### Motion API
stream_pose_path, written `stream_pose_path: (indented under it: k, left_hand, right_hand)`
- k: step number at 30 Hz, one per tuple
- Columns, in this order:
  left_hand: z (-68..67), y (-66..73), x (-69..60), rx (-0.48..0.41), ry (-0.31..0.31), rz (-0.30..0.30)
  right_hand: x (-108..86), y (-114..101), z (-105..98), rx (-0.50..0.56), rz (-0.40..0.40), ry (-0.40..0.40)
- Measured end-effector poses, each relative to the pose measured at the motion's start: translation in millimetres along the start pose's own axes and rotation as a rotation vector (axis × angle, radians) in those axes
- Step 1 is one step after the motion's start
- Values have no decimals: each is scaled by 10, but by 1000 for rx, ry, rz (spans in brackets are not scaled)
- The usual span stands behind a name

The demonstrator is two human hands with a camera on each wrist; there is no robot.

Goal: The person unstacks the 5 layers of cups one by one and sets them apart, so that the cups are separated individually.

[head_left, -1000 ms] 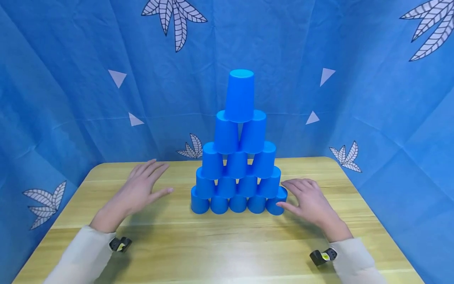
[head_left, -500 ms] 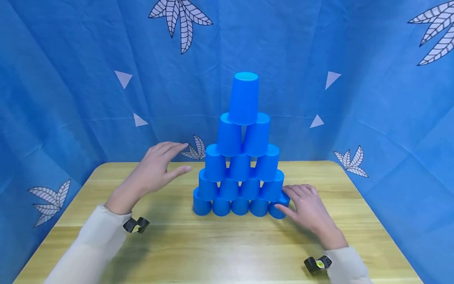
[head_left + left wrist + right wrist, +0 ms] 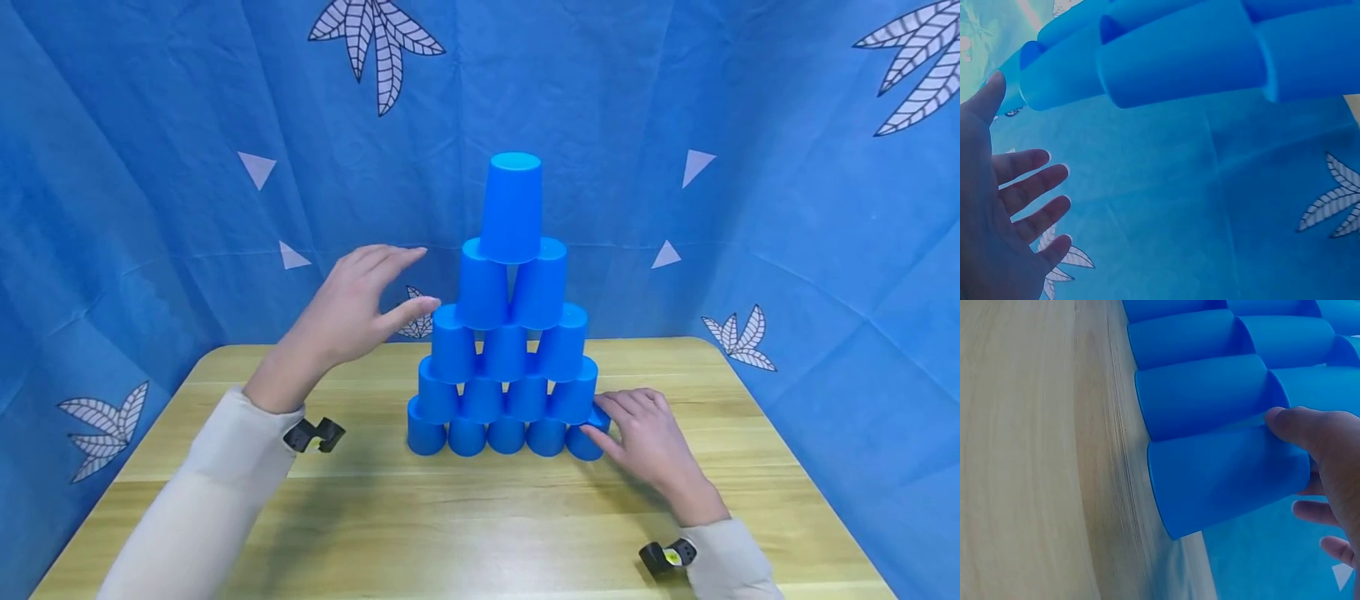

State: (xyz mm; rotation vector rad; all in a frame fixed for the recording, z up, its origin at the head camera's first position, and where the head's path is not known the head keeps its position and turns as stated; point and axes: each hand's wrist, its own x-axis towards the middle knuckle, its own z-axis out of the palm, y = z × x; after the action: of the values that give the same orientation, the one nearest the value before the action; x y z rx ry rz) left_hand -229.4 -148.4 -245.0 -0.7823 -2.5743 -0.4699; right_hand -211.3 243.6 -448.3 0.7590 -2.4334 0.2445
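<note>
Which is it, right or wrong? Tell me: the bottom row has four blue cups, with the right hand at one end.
Wrong count: the head view shows five blue cups in the bottom row, with the right hand at one end.

Cups [image 3: 505, 350] look smooth plastic, the tabletop [image 3: 480, 517] glossy wood, the backdrop [image 3: 592, 117] creased cloth

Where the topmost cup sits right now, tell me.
In the head view, the topmost cup stands upside down just right of centre, resting on two blue cups and right of the left hand.
</note>
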Motion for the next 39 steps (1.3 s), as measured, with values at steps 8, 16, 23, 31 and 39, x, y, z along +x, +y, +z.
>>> stream_pose_path:
  k: [8,16,23,31,39]
  left_hand:
    - [-147,274,154,-5,-5,-53]
    - [-325,572,338,55,21,-75]
    - [-421,845,498,173,91,-73]
    - [-515,1155,642,298,148,-52]
    - [-499,1383,734,369,135,-40]
  right_hand:
    - [-52,25,-6,10,-4,17]
    - [-96,60,-58,13,8,0]
    - [-139,61,-93,29,1,-5]
    - [-183,63,-120,54,-12,1]
    - [-230,64,-147,76,-23,3]
